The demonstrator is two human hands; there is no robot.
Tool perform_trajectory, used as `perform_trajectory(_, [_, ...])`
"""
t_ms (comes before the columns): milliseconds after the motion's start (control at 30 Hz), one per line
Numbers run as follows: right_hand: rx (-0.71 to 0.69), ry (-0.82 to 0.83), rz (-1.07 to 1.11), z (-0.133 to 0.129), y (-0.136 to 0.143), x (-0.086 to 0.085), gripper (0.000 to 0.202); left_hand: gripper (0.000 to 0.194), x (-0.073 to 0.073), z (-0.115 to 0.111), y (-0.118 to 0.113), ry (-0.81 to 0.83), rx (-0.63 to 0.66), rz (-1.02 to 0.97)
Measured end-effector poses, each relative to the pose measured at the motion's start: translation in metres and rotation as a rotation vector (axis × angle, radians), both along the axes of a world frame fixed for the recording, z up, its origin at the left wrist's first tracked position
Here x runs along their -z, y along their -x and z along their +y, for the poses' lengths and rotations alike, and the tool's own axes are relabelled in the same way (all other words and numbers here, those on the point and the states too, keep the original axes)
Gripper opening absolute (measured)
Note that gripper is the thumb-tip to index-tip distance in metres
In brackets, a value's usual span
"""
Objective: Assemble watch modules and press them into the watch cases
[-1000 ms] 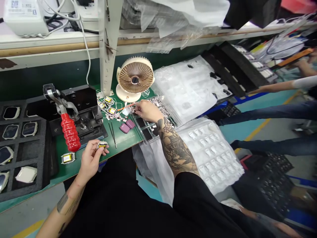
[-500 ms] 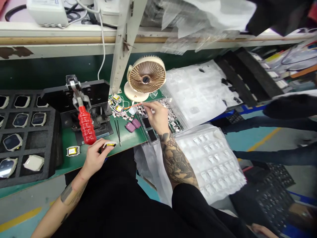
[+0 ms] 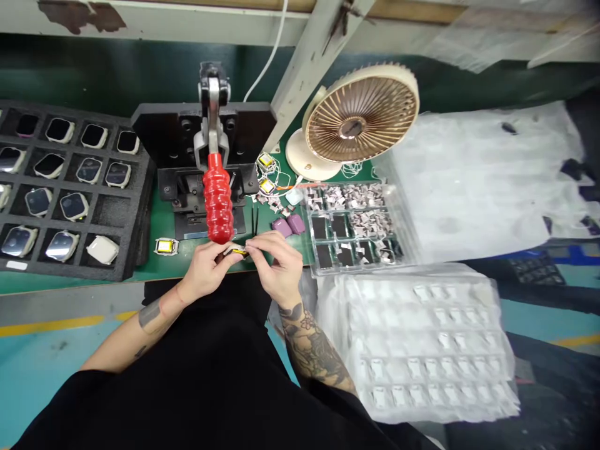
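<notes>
Green counter (image 3: 162,267): one pale-rimmed, yellow-centred watch case (image 3: 238,251), held by left fingers (image 3: 213,250) and pinched edgewise by right fingers (image 3: 267,242), possibly dropped if either grip were loosened.

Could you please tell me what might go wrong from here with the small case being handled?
The watch case sits in the left hand, with the right hand at its edge, near the front of the green table; a slip might drop it to the floor.

The tweezers lie loose just beyond the hands and could get knocked.

Small loose parts fill open compartments beside the fan; a bump might mix them.
</notes>
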State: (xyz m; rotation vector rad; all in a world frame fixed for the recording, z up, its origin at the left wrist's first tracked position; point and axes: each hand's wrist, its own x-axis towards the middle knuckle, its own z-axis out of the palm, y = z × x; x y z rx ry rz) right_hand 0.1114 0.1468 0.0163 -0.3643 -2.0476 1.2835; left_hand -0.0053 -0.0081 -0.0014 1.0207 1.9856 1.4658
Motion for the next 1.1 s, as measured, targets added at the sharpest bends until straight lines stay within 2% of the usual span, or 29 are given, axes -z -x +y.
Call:
perform_trajectory(267, [-0.12,-0.085,-0.082,0.002,-0.007,0.003,0.019,0.027,0.001,0.0,0.0,-0.041,-0.03,-0.003])
perform_trajectory(433, [-0.165,-0.179,0.026,0.001,-0.003,0.011,0.024,0.022,0.0,-0.002,0.004,-0.044,0.004,0.027])
perform_trajectory(533, [-0.183,-0.285,-0.07,-0.002,-0.008,0.007,0.03,0.02,0.0,-0.004,0.002,-0.053,0.0,0.002])
perform_trajectory(600, [-0.123,-0.337,-0.153,-0.005,-0.019,0.003,0.038,0.017,0.0,-0.005,0.0,-0.088,-0.039,-0.09])
perform_trajectory(667, [0.078,-0.308,-0.18,-0.004,-0.037,0.003,0.042,0.023,0.0,-0.005,0.0,-0.142,-0.081,-0.194])
perform_trajectory(767, [0.511,-0.18,-0.176,0.005,-0.086,0.012,0.037,0.031,0.001,-0.001,0.001,-0.224,-0.085,-0.18])
perform_trajectory(833, [0.73,-0.146,-0.236,0.013,-0.136,0.021,0.033,0.033,-0.001,0.001,0.001,-0.244,-0.088,-0.061])
perform_trajectory(900, [0.873,-0.178,-0.408,0.017,-0.197,0.029,0.032,0.033,-0.003,0.003,-0.001,-0.201,-0.138,0.032])
perform_trajectory(1000, [1.015,-0.209,-0.864,0.012,-0.287,0.038,0.037,0.038,-0.008,0.006,-0.004,-0.103,-0.193,0.013])
perform_trajectory(1100, [1.092,-0.135,-1.101,0.001,-0.344,0.048,0.038,0.046,-0.013,0.015,-0.005,-0.105,-0.134,-0.076])
